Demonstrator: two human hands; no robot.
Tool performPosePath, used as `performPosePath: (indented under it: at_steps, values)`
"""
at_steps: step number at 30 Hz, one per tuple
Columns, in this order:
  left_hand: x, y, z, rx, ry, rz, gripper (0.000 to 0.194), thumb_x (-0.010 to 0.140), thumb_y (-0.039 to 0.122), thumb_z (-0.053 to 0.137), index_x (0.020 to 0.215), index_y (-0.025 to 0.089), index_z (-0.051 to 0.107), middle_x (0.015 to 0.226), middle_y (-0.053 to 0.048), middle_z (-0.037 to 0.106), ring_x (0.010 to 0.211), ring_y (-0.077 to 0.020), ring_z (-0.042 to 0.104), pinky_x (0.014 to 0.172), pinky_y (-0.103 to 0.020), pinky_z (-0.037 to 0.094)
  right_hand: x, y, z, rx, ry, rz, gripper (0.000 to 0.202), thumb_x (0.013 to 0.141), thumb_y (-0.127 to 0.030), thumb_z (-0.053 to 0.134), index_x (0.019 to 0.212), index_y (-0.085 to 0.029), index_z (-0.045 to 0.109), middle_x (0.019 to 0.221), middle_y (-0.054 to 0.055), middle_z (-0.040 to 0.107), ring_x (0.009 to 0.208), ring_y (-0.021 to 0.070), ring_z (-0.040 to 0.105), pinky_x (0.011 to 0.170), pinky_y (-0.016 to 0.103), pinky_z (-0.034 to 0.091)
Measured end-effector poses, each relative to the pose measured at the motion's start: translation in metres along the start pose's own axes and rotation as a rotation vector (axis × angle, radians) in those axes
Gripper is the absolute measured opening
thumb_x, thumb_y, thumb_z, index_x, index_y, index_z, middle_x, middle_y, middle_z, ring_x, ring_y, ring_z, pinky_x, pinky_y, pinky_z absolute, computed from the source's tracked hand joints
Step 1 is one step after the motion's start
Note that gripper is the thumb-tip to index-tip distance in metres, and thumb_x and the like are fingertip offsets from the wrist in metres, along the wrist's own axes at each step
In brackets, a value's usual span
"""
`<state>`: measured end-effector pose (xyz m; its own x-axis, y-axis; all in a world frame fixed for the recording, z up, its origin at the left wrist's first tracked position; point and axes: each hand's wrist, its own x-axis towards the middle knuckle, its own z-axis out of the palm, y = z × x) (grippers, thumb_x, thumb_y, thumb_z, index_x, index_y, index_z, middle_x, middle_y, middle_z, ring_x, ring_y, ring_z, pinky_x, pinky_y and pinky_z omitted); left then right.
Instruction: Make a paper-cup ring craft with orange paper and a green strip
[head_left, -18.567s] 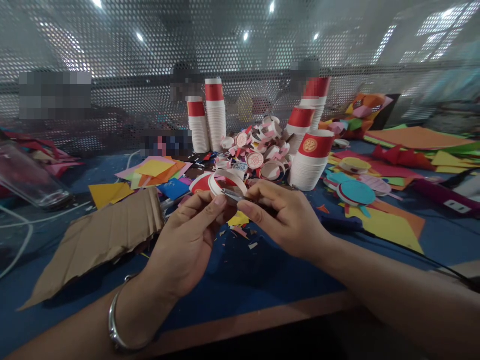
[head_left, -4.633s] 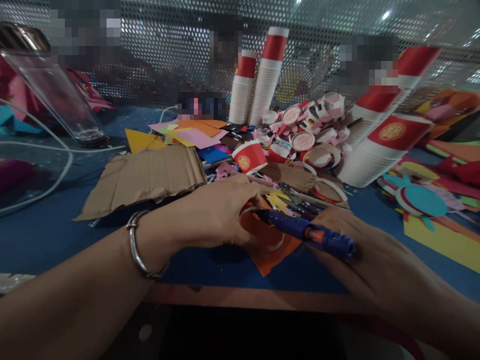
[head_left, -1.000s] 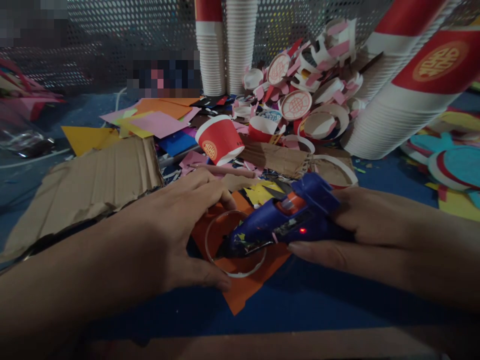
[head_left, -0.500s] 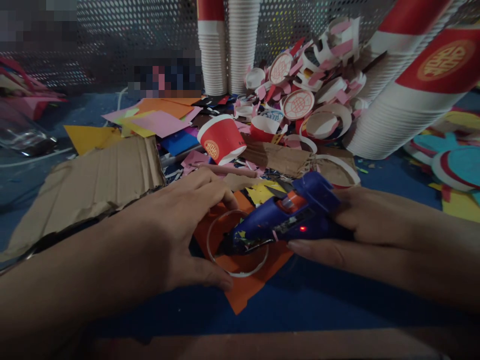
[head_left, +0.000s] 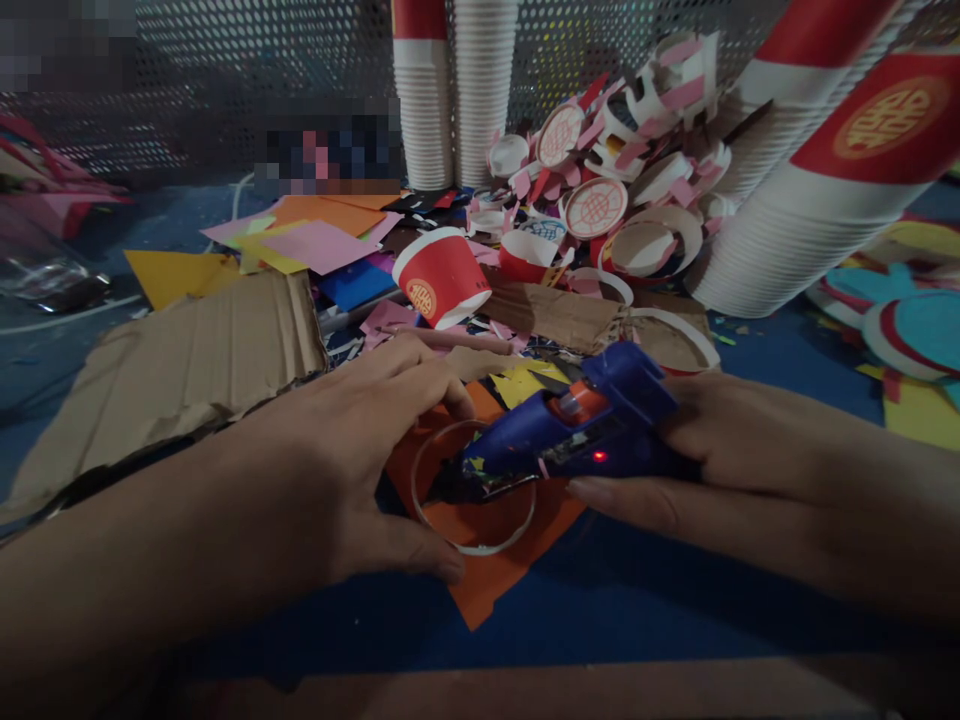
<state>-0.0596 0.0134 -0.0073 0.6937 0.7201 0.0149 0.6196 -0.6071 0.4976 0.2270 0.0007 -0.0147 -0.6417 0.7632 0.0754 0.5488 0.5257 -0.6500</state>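
A thin white ring [head_left: 484, 549], like a cup's rim, lies on a piece of orange paper [head_left: 484, 588]. Around its left side curls my left hand [head_left: 364, 440], with the thumb at the near edge and the fingertips at the far edge, holding it against the paper. My right hand [head_left: 739, 450] grips a blue hot glue gun [head_left: 559, 430], whose red light is lit. The gun's dark nozzle points left and down inside the ring, near its left wall; whether the tip touches is hard to see.
Behind my hands lie a red paper cup [head_left: 442, 275], cardboard [head_left: 195, 345] and coloured paper sheets [head_left: 330, 243]. Cut cup pieces [head_left: 596, 208] are heaped at the back. Tall cup stacks [head_left: 817, 215] lean at the right; others [head_left: 424, 115] stand against the perforated metal panel [head_left: 315, 60].
The glue gun has shifted very slightly left, its nozzle moving a little along the inside of the ring. My left hand stays in place around the ring.
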Motion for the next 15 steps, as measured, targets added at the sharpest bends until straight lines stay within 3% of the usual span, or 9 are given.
performPosePath:
  at_steps: [5,7,8,12,15]
  values:
    - [-0.002,-0.002,0.001,0.008,0.004,-0.055,0.071,0.067,0.062,0.09,0.128,0.037,0.064,0.117,-0.003,0.068,0.127,-0.0365,0.06,0.109,-0.05,0.048,-0.003,0.001,-0.002,0.006,-0.032,0.041,0.027,0.096,-0.057,0.063,0.109,-0.04,0.079,0.116,-0.005,0.079,0.101,0.0241,0.077,0.084,0.03,0.066]
    - [-0.003,-0.002,0.001,0.013,0.004,-0.067,0.072,0.066,0.06,0.091,0.129,0.037,0.065,0.12,-0.003,0.068,0.127,-0.0367,0.059,0.108,-0.05,0.049,-0.006,0.002,-0.002,-0.027,-0.009,0.068,0.032,0.096,-0.062,0.062,0.111,-0.039,0.079,0.115,-0.003,0.079,0.097,0.0246,0.077,0.076,0.03,0.067]
    - [-0.003,-0.003,0.001,0.013,0.004,-0.063,0.072,0.066,0.059,0.091,0.129,0.038,0.066,0.122,-0.003,0.068,0.128,-0.0366,0.059,0.109,-0.051,0.049,-0.007,0.004,-0.002,-0.058,-0.017,0.093,0.034,0.095,-0.064,0.062,0.107,-0.037,0.079,0.112,-0.001,0.08,0.093,0.025,0.078,0.067,0.03,0.066]
    - [-0.002,-0.004,0.001,0.013,0.017,-0.011,0.065,0.069,0.057,0.09,0.126,0.036,0.065,0.121,-0.003,0.068,0.128,-0.0357,0.06,0.115,-0.052,0.045,-0.01,0.007,-0.004,-0.067,-0.038,0.143,0.04,0.093,-0.07,0.06,0.094,-0.035,0.079,0.086,0.002,0.077,0.072,0.0239,0.075,0.055,0.03,0.062]
    - [-0.001,-0.006,0.002,0.017,0.0,0.016,0.065,0.069,0.059,0.09,0.124,0.036,0.064,0.121,-0.004,0.068,0.126,-0.0356,0.06,0.115,-0.053,0.044,-0.009,0.006,-0.007,-0.051,-0.053,0.156,0.044,0.092,-0.074,0.057,0.088,-0.036,0.079,0.082,0.003,0.074,0.069,0.0243,0.072,0.056,0.032,0.062]
